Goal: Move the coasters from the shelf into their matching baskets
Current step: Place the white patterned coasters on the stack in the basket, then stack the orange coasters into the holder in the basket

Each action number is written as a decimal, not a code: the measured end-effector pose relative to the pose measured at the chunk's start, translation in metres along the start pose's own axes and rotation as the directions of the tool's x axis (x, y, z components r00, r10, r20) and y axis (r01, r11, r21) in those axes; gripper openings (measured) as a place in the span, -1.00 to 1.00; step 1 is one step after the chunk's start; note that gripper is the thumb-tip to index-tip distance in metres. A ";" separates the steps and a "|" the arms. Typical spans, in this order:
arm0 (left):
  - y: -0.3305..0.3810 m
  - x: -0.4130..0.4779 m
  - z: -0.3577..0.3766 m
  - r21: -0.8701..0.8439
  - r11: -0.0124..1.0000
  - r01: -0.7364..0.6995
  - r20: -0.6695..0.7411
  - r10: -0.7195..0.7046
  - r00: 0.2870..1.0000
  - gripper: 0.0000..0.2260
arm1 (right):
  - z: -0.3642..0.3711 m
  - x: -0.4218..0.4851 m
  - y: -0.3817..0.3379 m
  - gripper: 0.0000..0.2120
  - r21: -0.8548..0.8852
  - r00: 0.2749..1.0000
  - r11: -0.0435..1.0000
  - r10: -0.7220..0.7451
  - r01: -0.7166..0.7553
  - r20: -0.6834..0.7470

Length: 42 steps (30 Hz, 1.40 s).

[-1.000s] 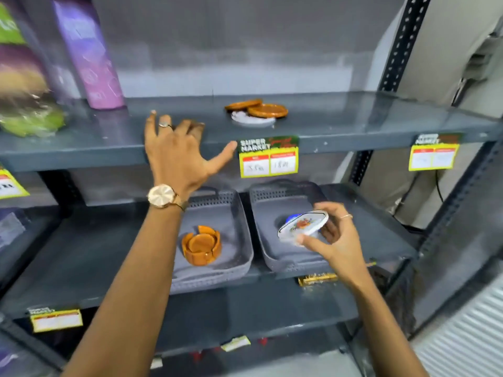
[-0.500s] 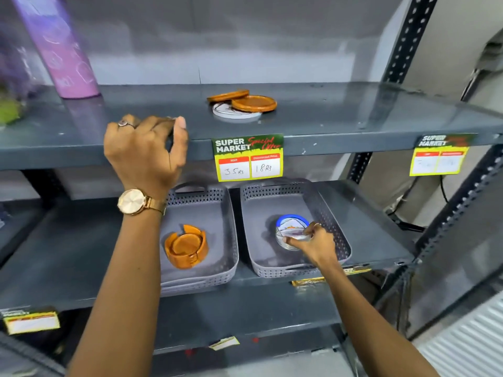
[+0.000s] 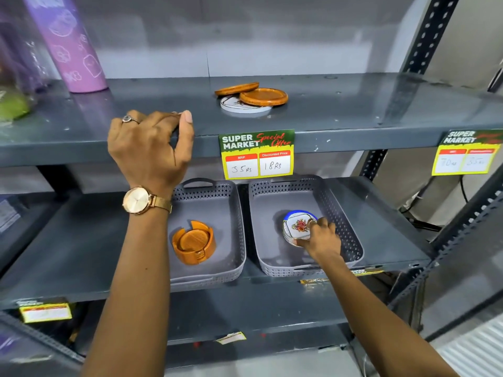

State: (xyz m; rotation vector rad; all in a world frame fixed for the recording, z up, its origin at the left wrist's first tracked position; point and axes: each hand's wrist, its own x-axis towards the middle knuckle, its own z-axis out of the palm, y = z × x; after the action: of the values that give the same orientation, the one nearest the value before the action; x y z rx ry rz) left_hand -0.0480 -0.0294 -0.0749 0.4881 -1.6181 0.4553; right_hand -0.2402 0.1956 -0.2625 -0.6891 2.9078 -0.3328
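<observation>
Reaching down into the right-hand grey basket (image 3: 345,235), the right hand (image 3: 322,236) has its fingertips pinched on the near edge of a white floral coaster (image 3: 298,227), which lies flat on top of a small stack of white coasters with a blue-rimmed one showing behind it; the coaster sits just ahead and to the left of the knuckles, inside the basket and touching the stack. The left hand (image 3: 148,148), wearing a ring and a gold watch (image 3: 138,200), is curled over the front lip of the upper shelf (image 3: 353,115), thumb up against the edge, fingers bent and holding no coaster. Farther back on that shelf, well to the right of the left hand, two brown wooden coasters (image 3: 262,96) overlap on top of a white coaster (image 3: 236,106). The left-hand grey basket (image 3: 231,213) holds a brown wooden coaster holder (image 3: 193,242) with coasters in it. A yellow price tag (image 3: 257,153) hangs from the shelf edge between the hands, and a purple bottle (image 3: 70,44) stands at the far left
</observation>
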 end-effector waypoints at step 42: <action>0.002 0.009 -0.012 -0.098 0.995 -0.001 0.080 0.009 0.997 -0.63 | -0.271 -0.082 -0.142 -0.73 0.307 0.559 0.561 -0.357 0.769 -0.748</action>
State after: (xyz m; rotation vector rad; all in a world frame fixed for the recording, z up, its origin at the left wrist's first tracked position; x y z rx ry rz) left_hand -0.0399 -0.0218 -0.0647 0.4328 -1.7104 0.3624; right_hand -0.1555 0.1592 0.0402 -1.6946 2.5791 -1.8229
